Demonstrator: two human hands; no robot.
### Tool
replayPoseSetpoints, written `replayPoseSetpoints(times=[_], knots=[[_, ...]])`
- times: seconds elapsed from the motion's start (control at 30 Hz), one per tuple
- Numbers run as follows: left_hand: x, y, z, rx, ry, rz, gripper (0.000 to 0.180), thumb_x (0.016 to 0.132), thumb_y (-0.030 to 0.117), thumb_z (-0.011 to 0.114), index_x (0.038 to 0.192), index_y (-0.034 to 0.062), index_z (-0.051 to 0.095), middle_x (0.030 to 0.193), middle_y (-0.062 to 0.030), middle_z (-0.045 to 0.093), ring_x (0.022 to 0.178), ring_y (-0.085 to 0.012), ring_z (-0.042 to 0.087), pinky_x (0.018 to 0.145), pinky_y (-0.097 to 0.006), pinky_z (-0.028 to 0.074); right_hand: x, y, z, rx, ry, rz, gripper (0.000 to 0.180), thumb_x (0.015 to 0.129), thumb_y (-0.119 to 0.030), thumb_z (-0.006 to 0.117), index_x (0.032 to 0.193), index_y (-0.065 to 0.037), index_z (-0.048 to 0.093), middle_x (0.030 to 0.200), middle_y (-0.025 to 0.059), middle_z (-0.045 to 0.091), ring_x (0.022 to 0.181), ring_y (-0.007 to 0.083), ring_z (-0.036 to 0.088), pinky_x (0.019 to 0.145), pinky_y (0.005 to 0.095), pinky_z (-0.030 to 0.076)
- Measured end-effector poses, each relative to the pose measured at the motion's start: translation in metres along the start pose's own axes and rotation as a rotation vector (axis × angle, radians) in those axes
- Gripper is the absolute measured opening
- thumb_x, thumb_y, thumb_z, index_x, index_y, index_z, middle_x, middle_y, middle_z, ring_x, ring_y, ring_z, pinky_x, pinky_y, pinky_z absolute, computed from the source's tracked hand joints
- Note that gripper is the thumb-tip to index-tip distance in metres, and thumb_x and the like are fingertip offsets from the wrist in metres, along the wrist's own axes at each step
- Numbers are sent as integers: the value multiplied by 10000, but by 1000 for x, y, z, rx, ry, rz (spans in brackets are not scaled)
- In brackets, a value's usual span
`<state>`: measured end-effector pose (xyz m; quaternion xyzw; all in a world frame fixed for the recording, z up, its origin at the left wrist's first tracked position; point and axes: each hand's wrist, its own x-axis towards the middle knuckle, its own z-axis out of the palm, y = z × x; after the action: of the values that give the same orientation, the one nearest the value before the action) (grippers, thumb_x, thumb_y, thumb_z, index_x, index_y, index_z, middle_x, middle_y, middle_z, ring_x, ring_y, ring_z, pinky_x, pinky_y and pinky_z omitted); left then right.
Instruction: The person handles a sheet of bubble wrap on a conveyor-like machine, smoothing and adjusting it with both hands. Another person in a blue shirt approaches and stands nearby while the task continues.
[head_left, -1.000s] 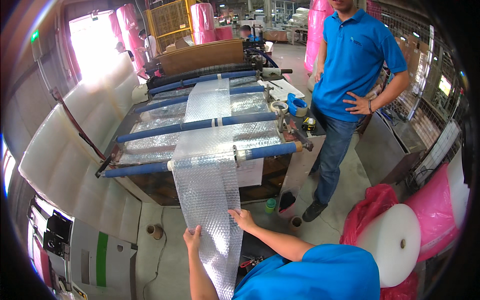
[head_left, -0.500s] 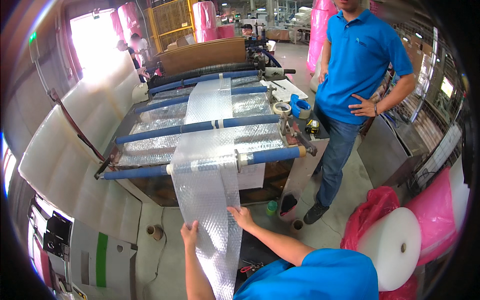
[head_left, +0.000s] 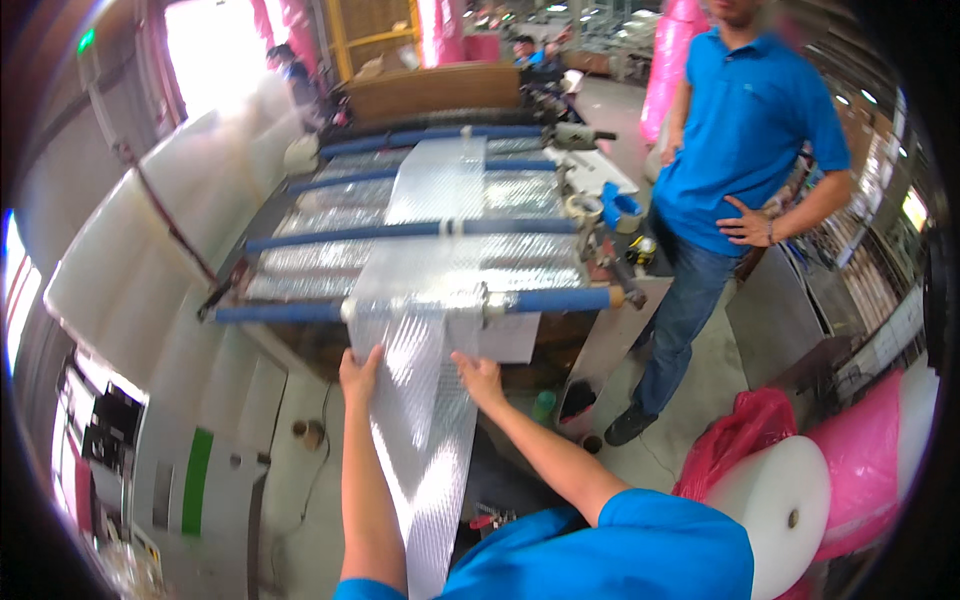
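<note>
Each grip [head_left: 360, 377] [head_left: 480, 380] snug on bubble wrap [head_left: 424, 425]

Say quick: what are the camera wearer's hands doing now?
Left hand: closed on the left edge of the clear, bubbled plastic strip.
Right hand: closed on the strip's right edge.

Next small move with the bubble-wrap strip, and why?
I'd probably draw the long translucent bubble-wrap strip gently toward the body, evenly: the left hand and right hand hold its opposite edges, and it crosses the front blue cylindrical roller beyond them.
</note>
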<state>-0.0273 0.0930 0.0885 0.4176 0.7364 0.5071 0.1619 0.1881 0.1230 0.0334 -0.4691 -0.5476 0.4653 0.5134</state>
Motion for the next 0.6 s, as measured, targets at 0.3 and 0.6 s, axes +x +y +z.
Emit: replayPoseSetpoints(times=[0.3,0.6], knots=[[-93,-31,-30,114,72,-210,521,657,459,701,875,20,524,807,-140,602,789,-231,584,678,-359,446,-82,17,-6,-129,-129,225,422,809,-394,572,685,10,595,508,18,507,493,95,483,497,277,397],[-76,42,-117,-23,62,-22,330,830,309,564,691,14,513,574,-4,500,520,-96,427,495,-261,352,-116,-99,-14,159,-190,-8,367,842,-297,576,595,-28,537,506,-23,486,466,45,435,434,223,342]])
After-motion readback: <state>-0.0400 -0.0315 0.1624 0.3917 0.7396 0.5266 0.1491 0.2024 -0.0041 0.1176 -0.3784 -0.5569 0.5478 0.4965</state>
